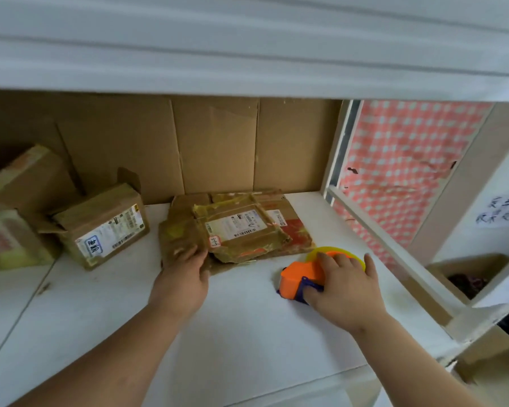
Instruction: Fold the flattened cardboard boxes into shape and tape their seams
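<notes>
What I can't make out from the head camera

My right grip (343, 286) covers the rear of the tape dispenser (301, 279), so its handle is hidden. Left of the dispenser, my left grip (185, 267) hides the near corner of the flattened boxes (235, 227); their label print is too small to read. Farther left, a box (0, 239) is cut by the frame edge.

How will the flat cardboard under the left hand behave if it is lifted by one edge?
The flat cardboard looks creased and torn, so it will likely bend and sag. Several pieces seem stacked, so they may slide apart. Old tape on top may make it slippery for the left hand.
</notes>
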